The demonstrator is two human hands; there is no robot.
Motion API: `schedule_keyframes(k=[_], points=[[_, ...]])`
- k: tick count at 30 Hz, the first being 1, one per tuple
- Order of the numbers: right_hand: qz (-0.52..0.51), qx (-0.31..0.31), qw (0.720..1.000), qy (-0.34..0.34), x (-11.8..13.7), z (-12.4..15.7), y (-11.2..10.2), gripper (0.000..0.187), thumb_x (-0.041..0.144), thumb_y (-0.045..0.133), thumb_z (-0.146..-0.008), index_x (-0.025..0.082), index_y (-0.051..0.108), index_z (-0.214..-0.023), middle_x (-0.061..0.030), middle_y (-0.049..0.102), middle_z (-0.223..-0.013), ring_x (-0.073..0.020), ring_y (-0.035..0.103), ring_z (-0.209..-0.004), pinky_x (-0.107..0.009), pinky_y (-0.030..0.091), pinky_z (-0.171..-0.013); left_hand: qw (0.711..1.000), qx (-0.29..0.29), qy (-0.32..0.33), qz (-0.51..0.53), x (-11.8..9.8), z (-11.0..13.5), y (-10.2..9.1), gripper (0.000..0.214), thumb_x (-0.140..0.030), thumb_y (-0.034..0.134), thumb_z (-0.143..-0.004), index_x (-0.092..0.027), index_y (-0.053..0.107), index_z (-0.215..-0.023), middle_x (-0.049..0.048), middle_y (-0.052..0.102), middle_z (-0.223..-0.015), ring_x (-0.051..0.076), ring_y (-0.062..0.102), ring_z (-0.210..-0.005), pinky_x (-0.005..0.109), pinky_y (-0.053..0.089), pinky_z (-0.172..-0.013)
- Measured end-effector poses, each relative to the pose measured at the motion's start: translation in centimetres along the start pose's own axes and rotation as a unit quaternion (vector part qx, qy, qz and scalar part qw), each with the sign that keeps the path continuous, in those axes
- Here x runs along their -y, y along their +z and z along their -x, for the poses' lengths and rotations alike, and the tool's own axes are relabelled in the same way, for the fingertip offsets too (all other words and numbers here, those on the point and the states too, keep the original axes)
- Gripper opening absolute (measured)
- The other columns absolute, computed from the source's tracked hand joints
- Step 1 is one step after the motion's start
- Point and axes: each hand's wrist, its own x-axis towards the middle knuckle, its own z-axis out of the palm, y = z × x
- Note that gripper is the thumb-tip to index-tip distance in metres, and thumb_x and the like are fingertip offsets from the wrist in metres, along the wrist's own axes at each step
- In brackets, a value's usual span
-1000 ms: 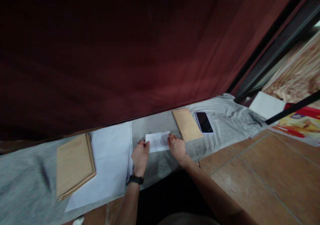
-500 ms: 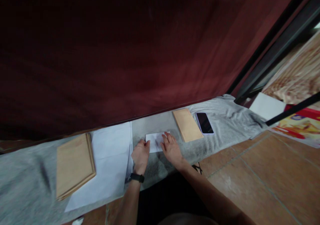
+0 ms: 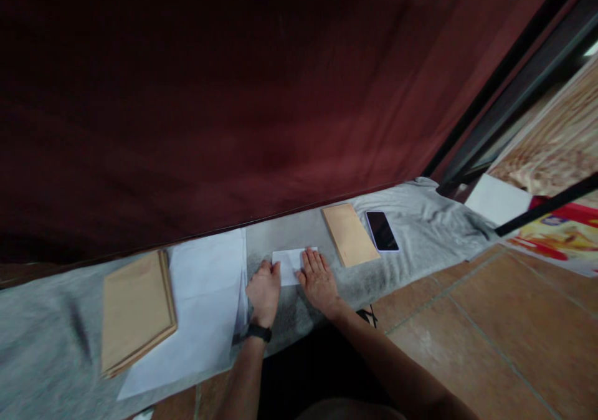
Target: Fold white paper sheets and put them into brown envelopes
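A small folded white sheet of paper [image 3: 290, 265] lies on the grey cloth [image 3: 280, 236] between my hands. My left hand [image 3: 264, 290], with a black band on the wrist, is closed on the paper's left end, thumb and curled fingers at its edge. Flat over the right end rests my right hand [image 3: 319, 281], fingers stretched out and pressing on the paper. Just right of it lies a brown envelope [image 3: 351, 234]. Large white paper sheets [image 3: 205, 289] are to the left of my left hand, partly under a stack of brown envelopes [image 3: 137, 311].
A phone [image 3: 382, 230] with a dark screen lies beyond the single envelope. A dark red panel [image 3: 261, 127] rises behind the cloth. Tiled floor [image 3: 467, 339] is at the lower right, with a black metal bar [image 3: 546, 205] and colourful printed packaging [image 3: 560, 230] at the far right.
My right hand has flattened, its bent fingers now straight and laid on the paper. My left hand stays at the paper's left end.
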Motion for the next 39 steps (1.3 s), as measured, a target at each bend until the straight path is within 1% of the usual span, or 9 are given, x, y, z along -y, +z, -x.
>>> schedule_keyframes(k=[3,6,8,10,14,19,25,32,39], points=[[0.005,0.003,1.0,0.007,0.1,0.0,-0.1,0.058,0.038,0.039,-0.106,0.006,0.036,-0.154,-0.0182,0.039,-0.157,-0.0295,0.031,-0.148,-0.048,0.027,-0.119,0.997,-0.067,0.031,0.012,0.1,0.4,0.6,0.042,-0.044,0.033,-0.101,-0.017,0.064,-0.11,0.0132,0.074,-0.092,0.028,0.071,-0.087,0.039,0.053,-0.076],[0.01,0.017,1.0,0.006,0.1,0.0,-0.3,0.058,0.037,0.038,-0.106,0.006,0.034,-0.155,-0.0174,0.037,-0.158,-0.029,0.029,-0.149,-0.048,0.026,-0.12,0.973,-0.154,0.165,0.046,-0.3,1.1,2.0,0.044,-0.033,0.029,-0.101,-0.013,0.062,-0.122,0.0174,0.07,-0.117,0.028,0.065,-0.112,0.044,0.051,-0.095],[0.017,0.031,0.999,-0.001,0.1,0.1,-0.4,0.056,0.031,0.037,-0.105,0.006,0.034,-0.155,-0.0168,0.034,-0.16,-0.0283,0.028,-0.15,-0.047,0.025,-0.12,0.951,-0.152,0.262,0.064,-0.8,1.8,3.3,0.047,-0.03,0.029,-0.101,-0.013,0.055,-0.136,0.0166,0.062,-0.137,0.026,0.054,-0.131,0.044,0.045,-0.108],[0.024,0.042,0.999,-0.006,0.0,0.1,-0.6,0.054,0.024,0.036,-0.104,0.006,0.034,-0.155,-0.0163,0.033,-0.16,-0.0275,0.026,-0.15,-0.046,0.023,-0.121,0.942,-0.13,0.302,0.063,-1.2,2.3,4.5,0.051,-0.032,0.032,-0.1,-0.012,0.048,-0.144,0.0154,0.052,-0.15,0.025,0.044,-0.141,0.044,0.038,-0.116],[0.025,0.037,0.999,-0.002,0.0,0.1,-0.6,0.055,0.025,0.038,-0.104,0.006,0.034,-0.155,-0.0171,0.034,-0.16,-0.0276,0.025,-0.151,-0.047,0.023,-0.121,0.956,-0.085,0.28,0.028,-1.2,2.6,5.4,0.057,-0.035,0.027,-0.101,-0.008,0.04,-0.15,0.0154,0.041,-0.158,0.025,0.032,-0.149,0.046,0.029,-0.122],[0.012,0.014,1.0,0.0,-0.1,0.0,0.1,0.054,0.03,0.037,-0.105,0.007,0.036,-0.154,-0.0175,0.037,-0.158,-0.0275,0.028,-0.149,-0.048,0.026,-0.12,0.972,-0.061,0.226,-0.012,-0.9,2.3,5.0,0.059,-0.031,0.026,-0.101,-0.009,0.033,-0.154,0.0138,0.031,-0.163,0.024,0.019,-0.154,0.047,0.021,-0.125],[0.02,-0.012,1.0,0.016,-1.4,0.3,0.3,0.054,0.03,0.039,-0.105,0.007,0.036,-0.154,-0.0183,0.038,-0.157,-0.0282,0.033,-0.148,-0.048,0.029,-0.118,0.978,-0.075,0.194,-0.023,-1.2,2.5,4.8,0.064,-0.043,0.034,-0.1,-0.012,0.03,-0.156,0.0164,0.028,-0.164,0.027,0.021,-0.153,0.05,0.02,-0.124],[0.024,0.0,0.998,0.058,-1.8,-0.1,-0.8,0.053,0.03,0.041,-0.105,0.002,0.042,-0.15,-0.0198,0.04,-0.156,-0.0297,0.035,-0.146,-0.046,0.03,-0.118,0.978,-0.085,0.189,-0.022,-1.4,2.5,4.9,0.07,-0.051,0.039,-0.098,-0.01,0.033,-0.155,0.02,0.028,-0.163,0.031,0.025,-0.152,0.051,0.021,-0.123],[-0.039,0.008,0.997,-0.067,0.4,0.3,-1.0,0.052,0.031,0.034,-0.106,0.011,0.038,-0.154,-0.0117,0.041,-0.157,-0.0216,0.034,-0.147,-0.042,0.031,-0.12,0.979,-0.061,0.192,-0.041,-1.1,2.2,5.5,0.063,-0.018,0.031,-0.095,-0.015,0.028,-0.157,0.0149,0.025,-0.165,0.026,0.018,-0.154,0.049,0.021,-0.124]])
